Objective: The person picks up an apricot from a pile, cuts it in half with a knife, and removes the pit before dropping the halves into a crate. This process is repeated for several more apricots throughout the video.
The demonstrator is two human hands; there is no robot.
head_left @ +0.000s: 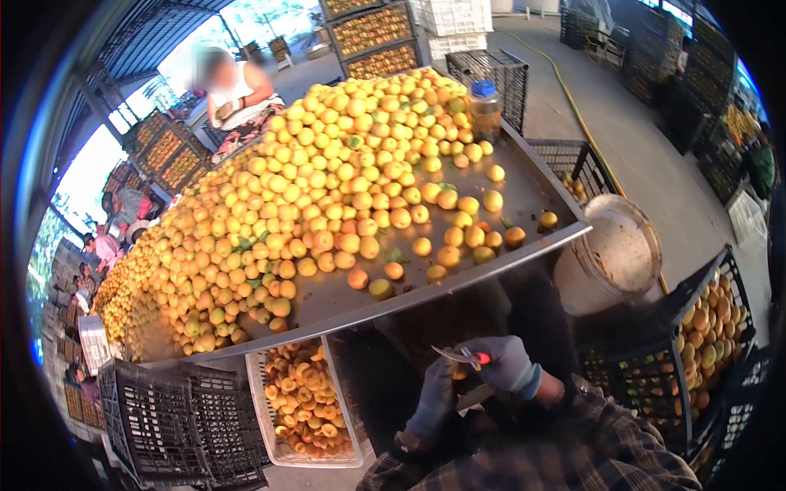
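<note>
Both my hands are gloved in grey and close together below the metal table's front edge. My right hand point(506, 365) is closed around a small knife point(460, 355) with a red handle, its curved blade pointing left. Beside it, my left hand point(435, 396) is closed, and part of a yellow-orange fruit point(460, 372) shows between the two hands. A large heap of yellow-orange fruits point(327, 172) covers much of the metal table point(385, 304). At the lower left, a white crate point(260, 401) holds cut, opened fruit pieces point(307, 401).
Black crates point(176, 421) stand at the lower left. On the right are a white bucket point(616, 245) and a black crate of fruits point(706, 344). A blue-lidded jar point(485, 110) stands at the table's far corner. Another person point(246, 90) sits across the table; more people are at far left.
</note>
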